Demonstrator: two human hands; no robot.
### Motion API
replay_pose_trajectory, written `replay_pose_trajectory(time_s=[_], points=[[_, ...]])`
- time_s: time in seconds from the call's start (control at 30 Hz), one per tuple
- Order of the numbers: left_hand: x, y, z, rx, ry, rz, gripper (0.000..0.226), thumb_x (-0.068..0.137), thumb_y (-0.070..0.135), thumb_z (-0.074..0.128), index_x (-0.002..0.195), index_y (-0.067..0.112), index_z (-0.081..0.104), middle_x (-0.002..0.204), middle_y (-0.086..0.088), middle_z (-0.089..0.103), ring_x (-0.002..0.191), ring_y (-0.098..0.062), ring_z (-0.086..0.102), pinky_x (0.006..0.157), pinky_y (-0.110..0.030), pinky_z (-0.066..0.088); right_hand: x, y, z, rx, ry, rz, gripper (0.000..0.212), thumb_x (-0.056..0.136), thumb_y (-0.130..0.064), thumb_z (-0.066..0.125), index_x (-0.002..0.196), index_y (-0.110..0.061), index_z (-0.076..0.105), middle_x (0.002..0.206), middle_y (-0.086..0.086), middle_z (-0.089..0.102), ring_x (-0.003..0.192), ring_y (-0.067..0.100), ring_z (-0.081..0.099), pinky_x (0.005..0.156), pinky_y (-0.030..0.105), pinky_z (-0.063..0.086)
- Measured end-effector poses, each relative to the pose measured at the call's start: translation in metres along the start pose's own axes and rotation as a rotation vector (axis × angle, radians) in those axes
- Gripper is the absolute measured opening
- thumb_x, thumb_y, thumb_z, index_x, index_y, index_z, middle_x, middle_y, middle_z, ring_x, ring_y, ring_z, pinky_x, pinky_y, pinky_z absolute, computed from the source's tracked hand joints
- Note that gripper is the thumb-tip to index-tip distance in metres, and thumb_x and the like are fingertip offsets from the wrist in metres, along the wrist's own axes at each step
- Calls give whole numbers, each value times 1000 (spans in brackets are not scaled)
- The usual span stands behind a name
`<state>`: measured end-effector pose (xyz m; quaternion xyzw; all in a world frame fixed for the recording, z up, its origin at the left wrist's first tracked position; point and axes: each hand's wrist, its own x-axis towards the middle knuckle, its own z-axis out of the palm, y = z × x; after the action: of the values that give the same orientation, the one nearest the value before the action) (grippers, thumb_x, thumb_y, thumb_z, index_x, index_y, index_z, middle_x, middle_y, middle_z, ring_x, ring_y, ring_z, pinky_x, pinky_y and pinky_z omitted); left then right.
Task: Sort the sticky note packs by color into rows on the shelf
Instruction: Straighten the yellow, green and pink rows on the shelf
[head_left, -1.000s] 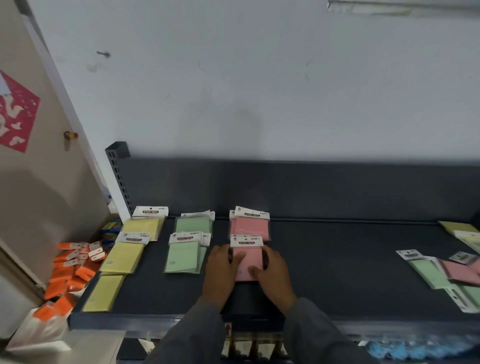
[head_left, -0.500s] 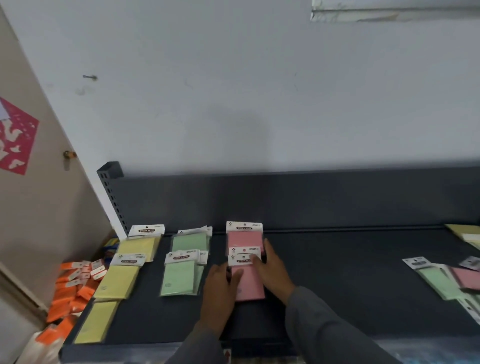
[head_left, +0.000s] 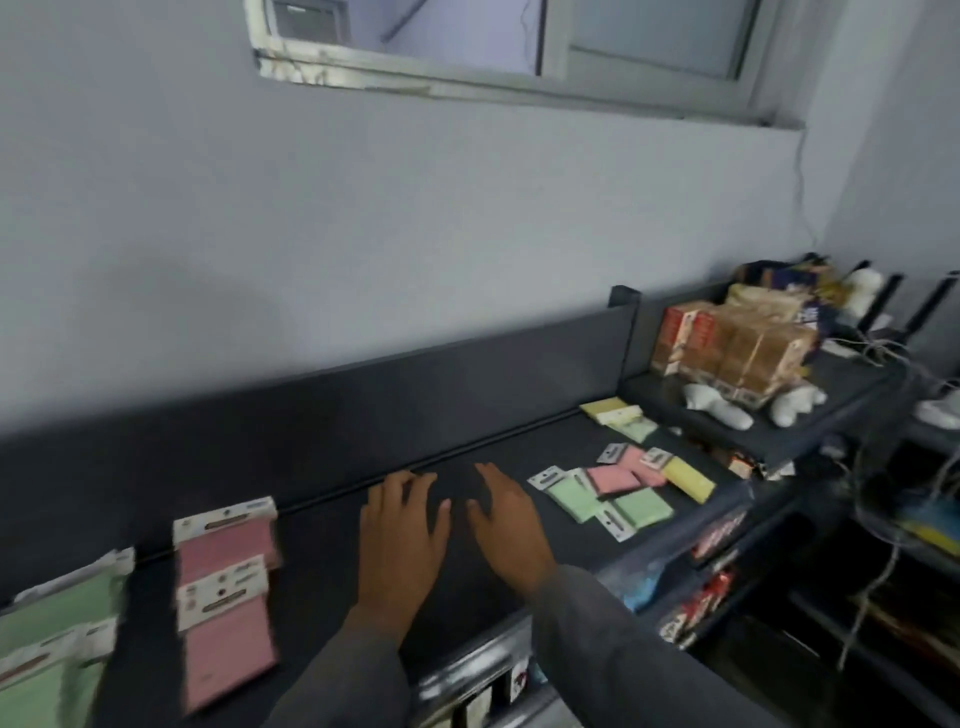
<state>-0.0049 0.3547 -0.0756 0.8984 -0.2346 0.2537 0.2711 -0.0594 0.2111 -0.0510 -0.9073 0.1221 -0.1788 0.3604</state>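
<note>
Two pink sticky note packs (head_left: 226, 592) lie one behind the other on the dark shelf (head_left: 332, 561) at the lower left, with green packs (head_left: 52, 639) to their left at the frame edge. My left hand (head_left: 402, 535) and my right hand (head_left: 506, 519) hover side by side over bare shelf in the middle, fingers spread, holding nothing. To their right lies a loose heap of unsorted packs: green (head_left: 636, 506), pink (head_left: 613, 478) and yellow (head_left: 688, 478). Another yellow and green pair (head_left: 621, 415) sits further back.
A raised shelf section at the right carries brown wrapped boxes (head_left: 737, 353) and white items (head_left: 719, 410). Cables (head_left: 883, 519) hang at the far right over lower shelves with packaged goods. A window frame (head_left: 519, 52) is set in the wall above.
Both hands have let go of the front pink pack and moved right over bare shelf. My view has swung to the right, bringing the unsorted heap and the raised shelf into sight.
</note>
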Motion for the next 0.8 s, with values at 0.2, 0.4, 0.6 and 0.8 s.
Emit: replay_pose_trajectory(time_s=[0.2,0.4,0.6,0.8], points=[[48,100,79,-54,-65,128,37,89,40,70,120,21,67,116,-4,59,104,-27,57,84,-43,49,31,78,-96,-58,128,89,47,91,-11,58,138,-8,53,137,11,59,128,25,53,107,22,33],[105,197,173,-54,-158,158,39,92,44,64,125,22,64,120,-2,57,110,-26,55,90,-41,48,86,179,-180,-84,150,168,45,89,-6,57,135,-10,57,128,8,65,121,25,58,94,18,37],[148,255,239,-25,-282,143,37,94,39,62,129,27,58,129,1,53,118,-22,50,95,-39,45,135,252,-224,-114,86,203,40,88,0,56,126,-9,64,112,6,72,104,23,67,79,17,41],[191,267,292,-35,-438,163,50,89,6,59,136,23,57,137,-4,54,125,-27,52,100,-43,44,166,295,-237,-133,-97,236,44,90,-11,61,134,-10,59,130,9,64,116,26,61,95,36,50]])
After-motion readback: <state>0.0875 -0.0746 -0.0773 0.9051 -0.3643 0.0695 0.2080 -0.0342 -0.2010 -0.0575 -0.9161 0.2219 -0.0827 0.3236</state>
